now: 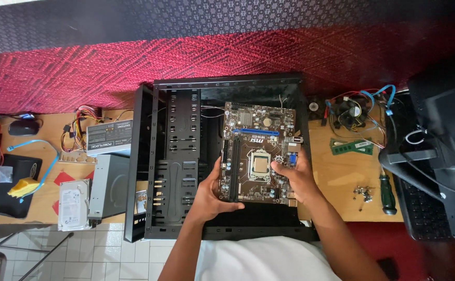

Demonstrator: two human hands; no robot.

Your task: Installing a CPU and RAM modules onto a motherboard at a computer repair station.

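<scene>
We saw the motherboard (257, 156) lie lengthwise away from us inside the computer case (178, 156); left hand (213, 193) and right hand (296, 179) clamped its opposite near edges, equally close.

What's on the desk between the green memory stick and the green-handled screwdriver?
In the head view, a small heap of loose screws lies on the wooden desk between the memory stick and the screwdriver.

Matt black metal case (178, 156); glossy brown motherboard (258, 156); smooth wooden table (336, 177); red woven cloth (81, 73).
</scene>
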